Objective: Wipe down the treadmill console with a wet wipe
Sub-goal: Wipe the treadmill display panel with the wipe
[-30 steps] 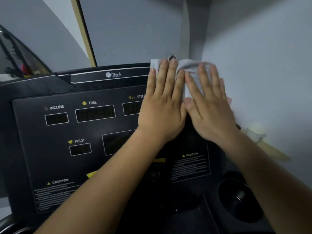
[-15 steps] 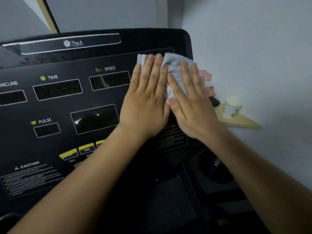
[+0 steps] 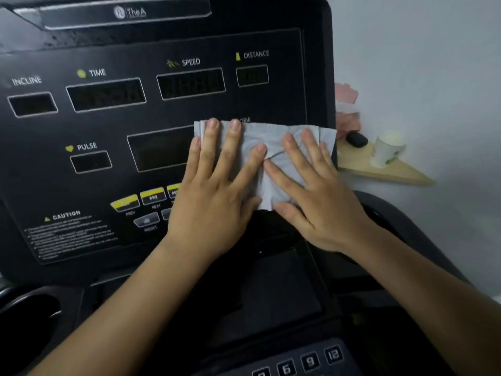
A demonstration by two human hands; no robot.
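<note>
Small exercise corner, most likely in a home.

A black treadmill console (image 3: 113, 126) fills the view, with readouts marked INCLINE, TIME, SPEED, DISTANCE and PULSE, yellow keys (image 3: 153, 195), numbered keys (image 3: 310, 360) and a cup holder (image 3: 29, 310). It stands close to a plain pale wall (image 3: 420, 63), where a little wooden corner shelf (image 3: 379, 173) carries a paper cup (image 3: 386, 150) and a small black object (image 3: 356, 139), household oddments rather than gym fittings.
</note>
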